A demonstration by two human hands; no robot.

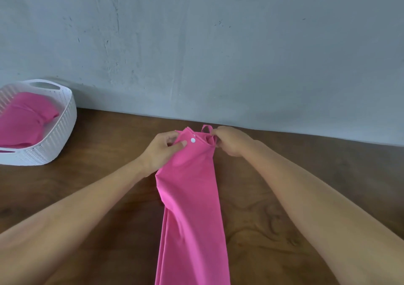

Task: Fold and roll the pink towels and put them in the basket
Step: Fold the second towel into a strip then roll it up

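Note:
A pink towel (190, 208) lies folded into a long narrow strip down the middle of the wooden table, running from the far edge toward me. Its far end carries a white snap button (193, 140) and a small pink loop (206, 128). My left hand (162, 149) pinches the far left corner of the strip. My right hand (229, 141) grips the far right corner beside the loop. At the far left stands a white basket (59, 136) holding rolled pink towels (24, 120).
The brown wooden table (98, 186) ends at a grey wall (218, 55) just beyond the towel's far end. Bare wood lies between the basket and the towel and to the right of my right arm.

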